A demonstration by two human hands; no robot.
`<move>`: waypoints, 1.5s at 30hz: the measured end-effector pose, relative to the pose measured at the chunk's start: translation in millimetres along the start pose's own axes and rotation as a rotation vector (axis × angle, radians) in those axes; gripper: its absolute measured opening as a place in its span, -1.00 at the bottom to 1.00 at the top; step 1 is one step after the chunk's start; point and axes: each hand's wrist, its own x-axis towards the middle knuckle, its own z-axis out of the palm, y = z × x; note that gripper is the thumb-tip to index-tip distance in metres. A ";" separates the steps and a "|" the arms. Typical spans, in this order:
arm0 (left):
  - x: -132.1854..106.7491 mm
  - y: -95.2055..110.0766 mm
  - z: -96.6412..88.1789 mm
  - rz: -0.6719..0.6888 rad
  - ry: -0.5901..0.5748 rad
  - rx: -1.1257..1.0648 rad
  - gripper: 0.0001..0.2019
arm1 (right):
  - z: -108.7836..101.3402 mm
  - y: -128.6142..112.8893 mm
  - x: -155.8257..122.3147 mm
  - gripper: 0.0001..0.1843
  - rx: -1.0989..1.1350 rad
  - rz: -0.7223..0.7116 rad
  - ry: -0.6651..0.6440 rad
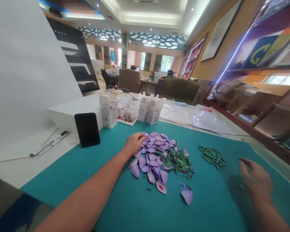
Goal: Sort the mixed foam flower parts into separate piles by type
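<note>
A heap of purple plastic petals [152, 154] mixed with green leaf pieces [177, 160] lies in the middle of a teal mat [111, 199]. My left hand [134, 143] reaches into the heap's far left edge, fingers curled down onto the petals; what they grip is hidden. A separate small pile of green stems [211, 155] lies to the right. My right hand [255, 178] hovers low over the mat right of the stems, blurred, fingers loosely bent, nothing visible in it. Single petals [187, 195] and small red and blue bits lie at the heap's near side.
A black phone [87, 129] stands propped against a white box [70, 111] at the mat's far left. White cartons [108, 111] and clear plastic bags [203, 117] stand behind the mat. Two pens [49, 144] lie on the white surface at left. Shelves run along the right.
</note>
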 end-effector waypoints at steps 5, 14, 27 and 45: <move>4.3 -9.5 -1.2 -0.056 0.032 -0.014 -0.76 | 2.9 -93.5 -13.6 -0.60 0.219 -0.243 -0.109; 5.9 -18.8 8.2 -0.026 0.028 -0.028 -0.81 | 31.8 -264.9 -31.8 -0.70 0.203 -0.847 -0.489; 17.2 -38.7 3.0 -0.126 0.088 -0.064 -0.79 | 73.1 -329.2 -27.7 -0.77 -0.165 -0.887 -0.719; 6.2 -37.4 -4.1 -0.243 -0.009 0.293 -0.78 | 56.9 -359.5 -50.3 -0.75 0.123 -0.961 -0.627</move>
